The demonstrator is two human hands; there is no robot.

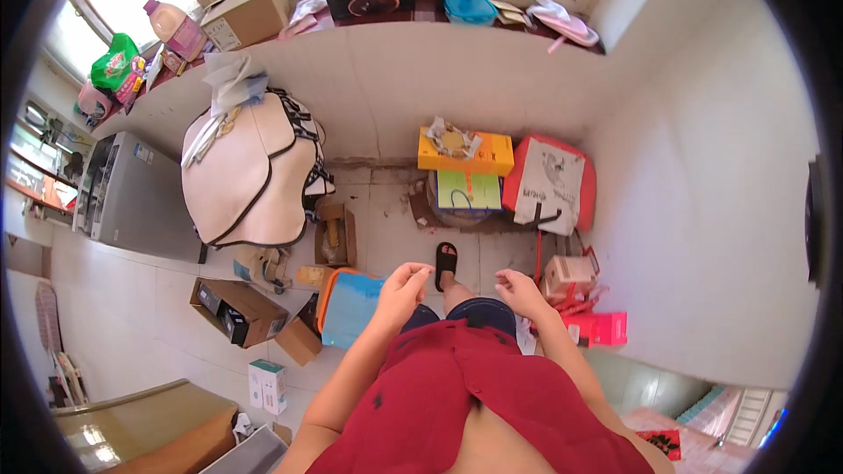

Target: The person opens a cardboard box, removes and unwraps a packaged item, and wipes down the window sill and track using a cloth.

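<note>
My left hand (403,295) is raised in front of my body, its fingers curled together, with no object showing in them. Level with it on the right, my right hand (521,292) is loosely bent, its fingers a little apart and nothing between them. The hands do not touch each other. Between and beyond them my foot in a black slipper (446,265) stands on the tiled floor. A blue-topped bin with an orange rim (349,305) is just left of my left hand. Right of my right hand are pinkish boxes (566,277) and a bright red box (601,328).
By the far wall are a yellow box (487,153), a green book (470,190) and a red box (582,197). Cream padded covers (230,189), a grey appliance (147,197) and open cartons (237,309) stand left. Boxes and bottles line the windowsill (421,14).
</note>
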